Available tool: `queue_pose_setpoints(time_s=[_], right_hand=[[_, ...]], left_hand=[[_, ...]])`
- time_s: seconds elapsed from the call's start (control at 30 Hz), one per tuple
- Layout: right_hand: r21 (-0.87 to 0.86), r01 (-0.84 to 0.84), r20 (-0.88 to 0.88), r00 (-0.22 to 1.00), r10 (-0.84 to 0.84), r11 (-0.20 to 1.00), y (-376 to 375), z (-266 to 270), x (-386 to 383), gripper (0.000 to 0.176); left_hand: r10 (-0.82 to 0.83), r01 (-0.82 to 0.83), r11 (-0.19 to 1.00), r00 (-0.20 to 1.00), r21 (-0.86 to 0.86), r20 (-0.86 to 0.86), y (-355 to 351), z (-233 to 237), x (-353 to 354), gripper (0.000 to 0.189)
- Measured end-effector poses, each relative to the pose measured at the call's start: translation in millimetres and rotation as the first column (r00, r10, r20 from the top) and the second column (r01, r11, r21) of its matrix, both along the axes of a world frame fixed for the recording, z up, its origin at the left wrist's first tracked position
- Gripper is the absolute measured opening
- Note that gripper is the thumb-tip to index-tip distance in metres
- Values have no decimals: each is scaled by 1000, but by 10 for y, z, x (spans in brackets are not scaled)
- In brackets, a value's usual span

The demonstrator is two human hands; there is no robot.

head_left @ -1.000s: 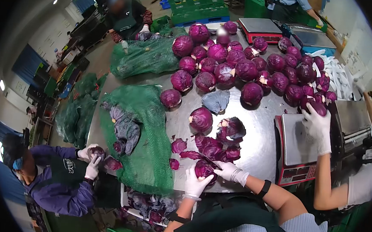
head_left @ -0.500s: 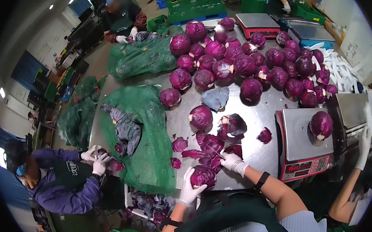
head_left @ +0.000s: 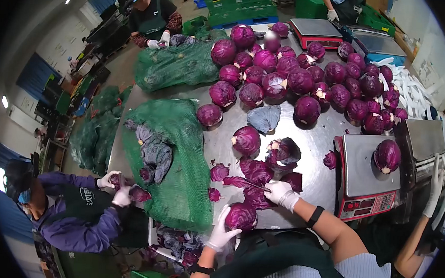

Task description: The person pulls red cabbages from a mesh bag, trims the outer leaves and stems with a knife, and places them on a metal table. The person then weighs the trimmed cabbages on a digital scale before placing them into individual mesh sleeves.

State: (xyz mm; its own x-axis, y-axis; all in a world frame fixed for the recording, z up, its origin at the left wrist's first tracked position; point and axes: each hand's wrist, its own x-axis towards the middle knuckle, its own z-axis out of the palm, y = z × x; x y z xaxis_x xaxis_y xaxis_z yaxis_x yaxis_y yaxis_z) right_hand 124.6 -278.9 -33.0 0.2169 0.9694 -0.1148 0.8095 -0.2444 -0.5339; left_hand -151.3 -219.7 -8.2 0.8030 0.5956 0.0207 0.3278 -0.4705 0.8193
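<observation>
My left hand [head_left: 222, 232], in a white glove, is closed around the side of a red cabbage [head_left: 241, 217] at the table's near edge. My right hand [head_left: 281, 195], also gloved, grips a knife [head_left: 256, 185]; its thin blade points left over loose purple leaves [head_left: 255, 169], and its handle is hidden in the fist. Cut leaf pieces [head_left: 219, 172] lie left of the blade. Beyond the leaves sit a trimmed cabbage [head_left: 283, 153] with torn outer leaves and a whole cabbage [head_left: 246, 140].
Many red cabbages [head_left: 300, 81] cover the far side of the metal table [head_left: 315, 140]. A red scale [head_left: 362, 172] bearing one cabbage stands right. Green mesh sacks [head_left: 184, 162] lie left. Co-workers stand left [head_left: 80, 214], far left [head_left: 156, 20] and right [head_left: 416, 240].
The held cabbage has come slightly toward me with my left hand. A small leaf piece has moved right, up to the scale. The view has shifted a little.
</observation>
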Motion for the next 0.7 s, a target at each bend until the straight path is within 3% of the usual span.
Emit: queue_pose_setpoints(time_s=[0.03,0.07,0.1,0.17,0.23,0.3,0.37,0.43,0.5,0.53,0.57,0.6,0.63,0.7], right_hand=[[25,20,4,1000,-20,999,-45,-65,-62,28],[48,32,-40,999,-31,998,-100,160,-153,34],[73,45,-83,996,-39,996,-143,393,-234,40],[47,10,-172,985,-1,999,-239,509,-424,48],[84,-42,-190,980,58,996,-292,370,-576,58],[-139,-104,-217,974,73,985,-274,412,-633,74],[-182,-137,-275,958,84,974,-263,188,-590,83],[-275,-180,-416,908,52,944,-236,3,-461,85],[-250,-144,-439,898,20,958,-237,-18,-429,84],[-244,-141,-426,904,25,960,-223,14,-379,84],[-337,-152,-543,838,-60,929,-206,133,-366,79],[-425,-178,-642,751,-156,888,-183,204,-375,73],[-423,-178,-640,753,-154,888,-157,194,-407,73],[-333,-97,-393,919,-44,938,-145,185,-518,62]], left_hand=[[6,-6,1000,1000,-6,-5,-29,-36,-34,89],[125,-97,949,989,-298,74,-61,-30,-42,90],[261,-151,809,958,-568,117,-79,-19,-45,91],[266,-175,810,960,-559,85,-124,73,-42,92],[242,-210,889,970,-407,28,-136,153,55,92],[292,-286,921,956,-266,-16,-197,57,164,97],[349,-351,935,936,-42,-44,-202,-114,257,100],[414,-414,902,910,-124,-27,-165,24,390,100],[415,-414,904,910,-109,-10,-78,-153,409,101],[419,-417,906,908,-74,10,-68,-226,399,88],[420,-418,905,907,-73,21,-41,-161,416,88],[444,-413,874,893,-257,74,-27,-93,406,86],[473,-384,816,873,-432,117,-30,-25,405,84],[486,-377,806,861,-456,148,-50,-47,418,83]])
